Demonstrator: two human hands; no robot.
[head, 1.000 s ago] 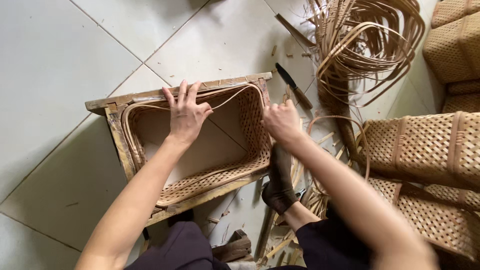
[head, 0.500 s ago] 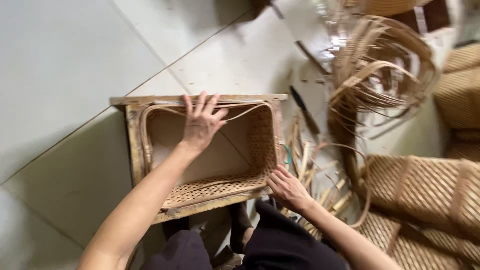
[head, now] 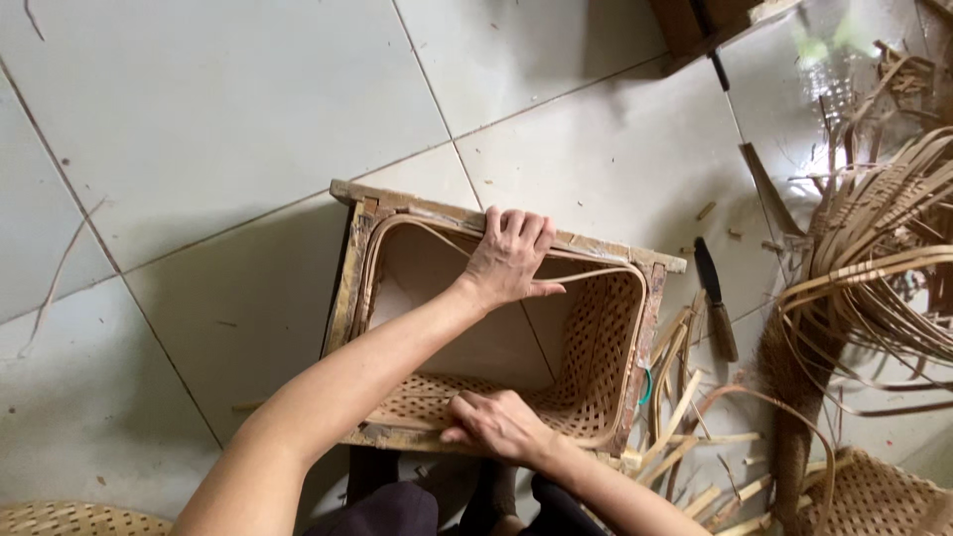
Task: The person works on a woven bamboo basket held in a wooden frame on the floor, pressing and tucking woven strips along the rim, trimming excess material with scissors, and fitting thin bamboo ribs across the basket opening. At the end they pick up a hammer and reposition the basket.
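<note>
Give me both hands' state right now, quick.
Left hand: fingers curled over the far rim of the wooden frame, gripping it.
Right hand: fingers pressed on the woven basket near rim; grip cannot be told.

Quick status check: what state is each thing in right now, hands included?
Rectangular wooden frame: flat on floor tiles.
Woven cane basket: seated inside frame, open side up.
Left hand: gripping far rim.
Right hand: pressing near rim.
Dark-handled knife: lying unused.
Loose cane strips: coiled, tangled.

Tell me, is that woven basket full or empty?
Empty. The basket shows only its bare woven walls inside; the left hand grips its far rim, the right hand its near rim.
</note>
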